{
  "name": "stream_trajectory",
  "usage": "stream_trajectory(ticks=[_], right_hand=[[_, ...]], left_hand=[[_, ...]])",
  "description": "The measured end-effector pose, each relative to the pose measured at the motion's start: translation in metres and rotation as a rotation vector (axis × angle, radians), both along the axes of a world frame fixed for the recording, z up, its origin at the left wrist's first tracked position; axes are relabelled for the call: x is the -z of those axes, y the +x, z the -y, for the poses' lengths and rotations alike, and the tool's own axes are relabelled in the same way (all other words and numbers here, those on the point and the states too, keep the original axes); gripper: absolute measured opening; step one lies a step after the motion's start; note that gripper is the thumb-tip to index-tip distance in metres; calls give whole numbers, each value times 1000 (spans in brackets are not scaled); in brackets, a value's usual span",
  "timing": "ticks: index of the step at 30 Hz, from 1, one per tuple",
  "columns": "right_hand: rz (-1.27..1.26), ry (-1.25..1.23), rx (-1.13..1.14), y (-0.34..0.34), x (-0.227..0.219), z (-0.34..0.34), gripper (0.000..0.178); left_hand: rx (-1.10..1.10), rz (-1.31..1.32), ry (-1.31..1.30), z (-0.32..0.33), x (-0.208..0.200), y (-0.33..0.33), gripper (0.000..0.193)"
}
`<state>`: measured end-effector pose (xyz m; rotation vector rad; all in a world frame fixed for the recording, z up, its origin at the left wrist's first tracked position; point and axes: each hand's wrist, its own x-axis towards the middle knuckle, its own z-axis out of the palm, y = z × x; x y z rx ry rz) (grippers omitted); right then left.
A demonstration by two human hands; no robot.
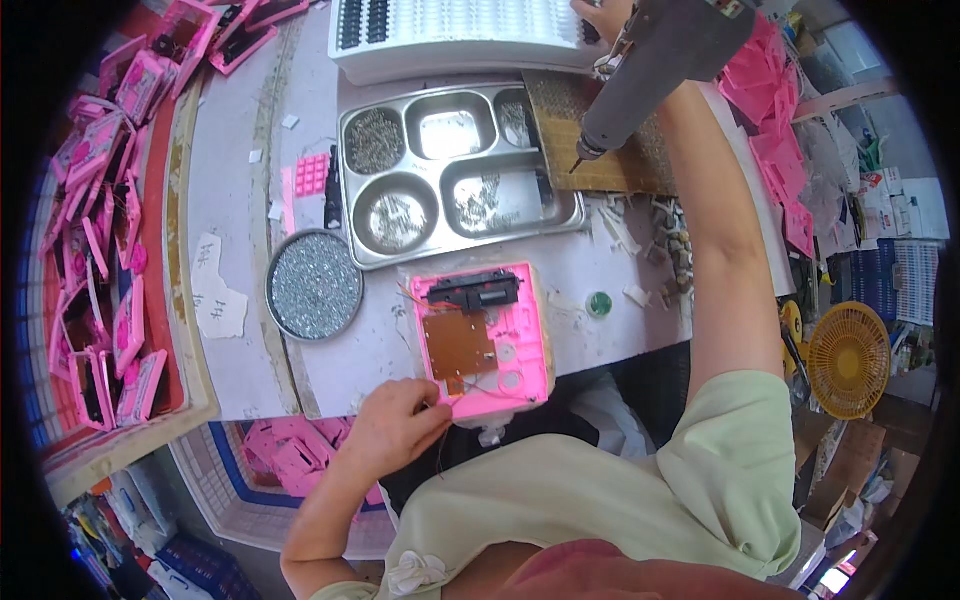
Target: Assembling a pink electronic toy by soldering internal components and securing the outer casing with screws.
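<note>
A pink plastic casing [535, 372] lies at the front edge of the table, inner side up. Inside it are a brown circuit board [455, 345], a black module [475, 291] and thin loose wires. My left hand [405, 425] is closed at the casing's near left corner, fingertips against its edge; a thin wire hangs below them. My right hand [606, 17] reaches to the far right end of a white rack [450, 65] holding rows of small black parts. Its visible fingers are stretched out, partly cut off by the upper edge. A grey electric screwdriver [640, 85] hangs over my right forearm.
A steel compartment tray [465, 238] holds screws and small metal parts; brown cardboard [560, 125] overlaps its right side. Left of it stands a round dish [315, 285] of tiny metal pieces. Pink casings fill a crate [105, 240] at far left. A yellow basket [850, 360] stands right.
</note>
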<state>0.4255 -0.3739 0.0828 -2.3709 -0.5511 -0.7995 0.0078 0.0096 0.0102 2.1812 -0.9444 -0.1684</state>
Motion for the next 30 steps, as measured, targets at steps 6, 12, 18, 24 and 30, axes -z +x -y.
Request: stream_trajectory(ticks=[6, 12, 18, 24, 30], right_hand=[[26, 3, 6, 42, -2, -40, 14], [60, -19, 16, 68, 2, -77, 15], [215, -265, -3, 109, 13, -72, 16], [-52, 442, -142, 47, -34, -33, 17], [-637, 286, -458, -262, -10, -69, 13]], left_hand=[[-40, -49, -14, -2, 1, -5, 20], [-48, -71, -19, -2, 1, -5, 20], [-74, -41, -46, -1, 1, -7, 23], [-41, -41, -58, 1, 5, -3, 24], [-103, -60, -56, 0, 9, -13, 21]])
